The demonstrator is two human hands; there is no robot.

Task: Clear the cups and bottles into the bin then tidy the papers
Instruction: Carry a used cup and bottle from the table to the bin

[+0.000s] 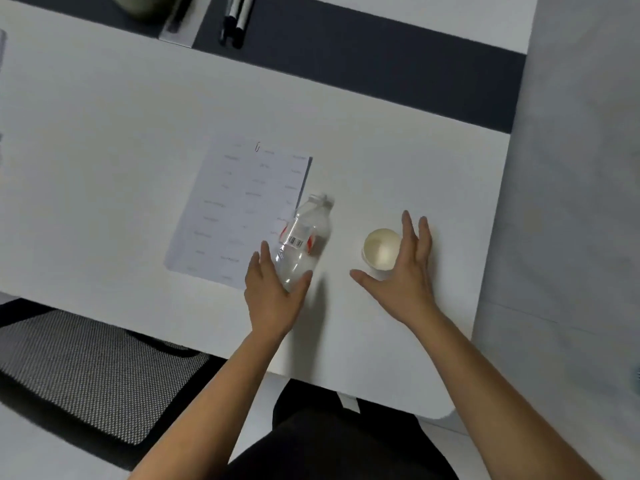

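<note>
A clear plastic bottle [304, 233] with a white cap and a red-and-white label stands on the white table [121, 140], at the right edge of a printed paper sheet [239, 209]. My left hand [273, 292] is open around the bottle's base, thumb on its right, fingers on its left, not closed on it. A white paper cup [380, 249] stands to the right, open mouth up. My right hand [405, 271] is spread around the cup, fingers along its right side, thumb stretched out below it.
A paperclip [257, 146] lies on the paper's top edge. Two black-and-white markers [237, 19] lie on a dark strip [381, 60] at the back. A mesh chair seat [86, 368] sits at lower left beyond the table's front edge.
</note>
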